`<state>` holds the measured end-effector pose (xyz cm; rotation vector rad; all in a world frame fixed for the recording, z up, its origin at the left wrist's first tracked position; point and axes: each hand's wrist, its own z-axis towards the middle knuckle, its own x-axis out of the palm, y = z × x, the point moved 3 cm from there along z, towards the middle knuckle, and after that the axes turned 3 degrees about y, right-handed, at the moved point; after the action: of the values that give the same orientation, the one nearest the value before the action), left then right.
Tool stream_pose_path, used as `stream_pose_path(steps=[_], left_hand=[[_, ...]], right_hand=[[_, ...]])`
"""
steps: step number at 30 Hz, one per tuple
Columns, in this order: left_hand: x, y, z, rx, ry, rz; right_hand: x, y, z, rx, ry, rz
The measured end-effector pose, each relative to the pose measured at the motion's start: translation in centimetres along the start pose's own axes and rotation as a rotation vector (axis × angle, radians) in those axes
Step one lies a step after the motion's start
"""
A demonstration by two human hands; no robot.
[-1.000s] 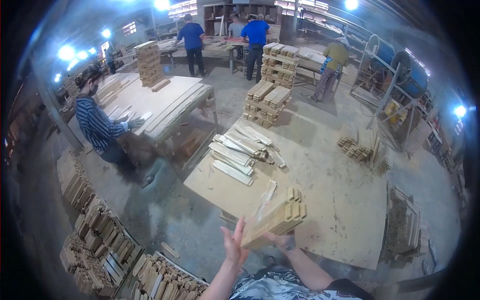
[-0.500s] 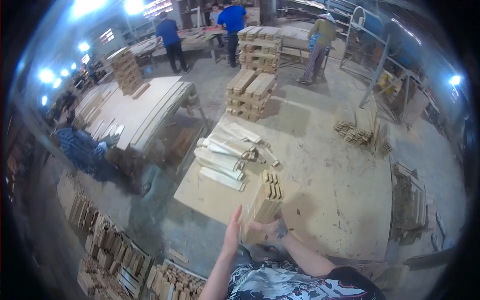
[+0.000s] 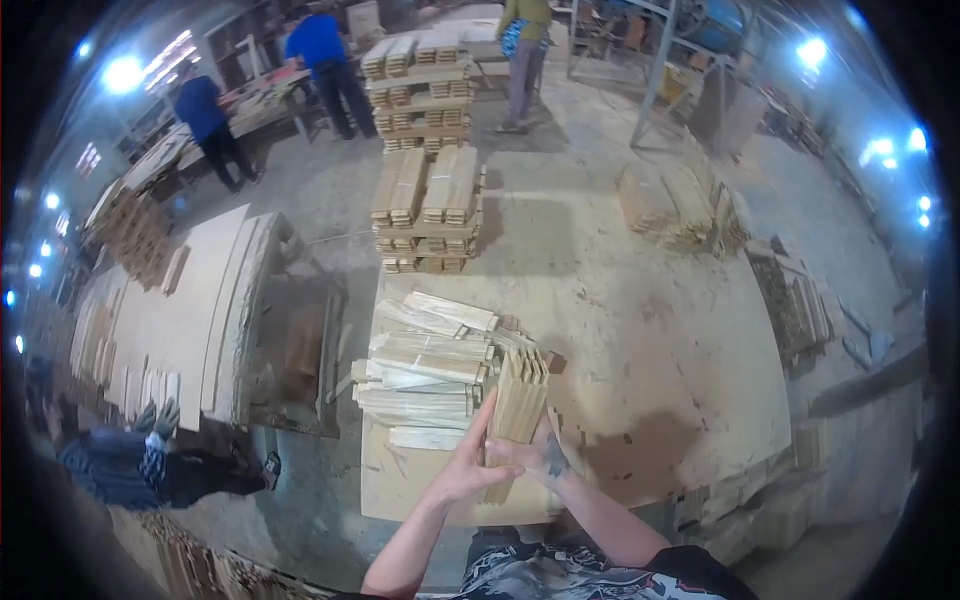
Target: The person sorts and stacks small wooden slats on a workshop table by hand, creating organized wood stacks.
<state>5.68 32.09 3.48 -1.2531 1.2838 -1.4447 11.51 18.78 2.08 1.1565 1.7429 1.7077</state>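
A bundle of wooden slats (image 3: 520,400) stands upright in front of my body, its notched ends at the top. My left hand (image 3: 470,462) closes on its left side, with the thumb across the front. On the other side my right hand (image 3: 541,450) grips the bundle; the slats hide some of its fingers. Just left of the bundle, a loose pile of pale slats (image 3: 420,365) lies on the wooden board (image 3: 640,350), with several slats crossing one another.
Tall stacks of bundled slats (image 3: 425,190) stand farther back. More bundles lie at the right (image 3: 665,205). A worktable (image 3: 190,310) is at the left, with a person in dark clothing (image 3: 120,465) beside it. Other people stand at the back.
My left hand was flat and apart from the bundle; now it grips its side. The view has turned right, so the stacks and worktable appear farther left.
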Motion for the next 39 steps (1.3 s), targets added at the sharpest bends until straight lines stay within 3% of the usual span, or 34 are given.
stream_pose_path(steps=[3, 5, 8, 10, 13, 17, 22, 29, 34, 39], left_hand=[[-4.2, -1.5, 2.8, -0.035, 0.08, -0.117], [-8.5, -2.9, 5.0, -0.072, 0.095, 0.046], [-15.9, -7.5, 9.9, 0.024, 0.097, 0.322], [-19.4, -13.3, 14.3, -0.042, 0.049, 0.493], [-25.4, -17.5, 22.2, 0.11, 0.118, 0.817], [-30.4, -19.4, 32.1, 0.187, 0.113, 1.209], [-34.0, -16.9, 40.4, 0.001, 0.098, 1.479], [-36.9, -14.6, 42.5, -0.094, 0.178, 1.45], [-33.0, -16.3, 41.0, -0.195, 0.117, 1.571], [-34.1, -15.5, 43.4, -0.216, 0.158, 1.652]], right_hand=[[0.9, 0.4, 2.9, -0.167, -0.113, -0.016], [0.9, 0.9, 3.3, -0.264, -0.245, -0.015], [-3.7, -4.0, 1.4, -0.311, -0.622, -0.61], [-6.2, -8.5, -0.8, -0.158, -0.782, -0.862], [-6.8, -12.3, -3.1, 0.039, -0.809, -1.193], [-6.6, -12.5, -2.6, 0.049, -0.801, -1.292], [-6.9, -13.0, -2.5, 0.115, -0.798, -1.292], [-6.7, -12.4, -2.0, 0.146, -0.8, -1.318], [-7.1, -13.3, -2.2, 0.166, -0.791, -1.318], [-7.0, -13.1, -2.2, 0.154, -0.798, -1.304]])
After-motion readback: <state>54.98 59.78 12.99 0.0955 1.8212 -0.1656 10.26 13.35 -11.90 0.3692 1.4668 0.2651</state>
